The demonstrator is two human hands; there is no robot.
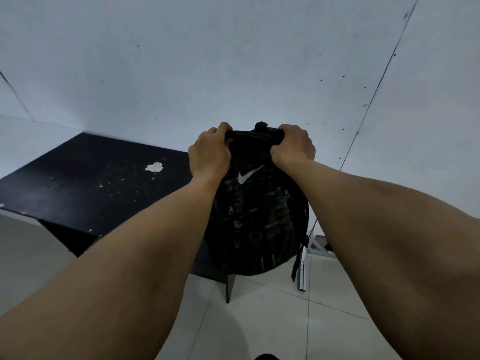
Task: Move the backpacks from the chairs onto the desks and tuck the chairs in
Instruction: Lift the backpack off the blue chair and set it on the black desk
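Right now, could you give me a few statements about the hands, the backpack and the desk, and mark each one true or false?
1. Both hands grip the top of the backpack. True: the left hand and the right hand each curl round its top edge.
2. The backpack lies flat on the desk. False: it hangs upright from the hands, with its bottom past the desk's near edge and floor tiles showing below it.
3. The backpack is dark with a white swoosh logo. True.
4. The desk top is white. False: it is black, with a pale chipped patch and small specks.
5. The left hand rests open on the desk. False: it grips the backpack.
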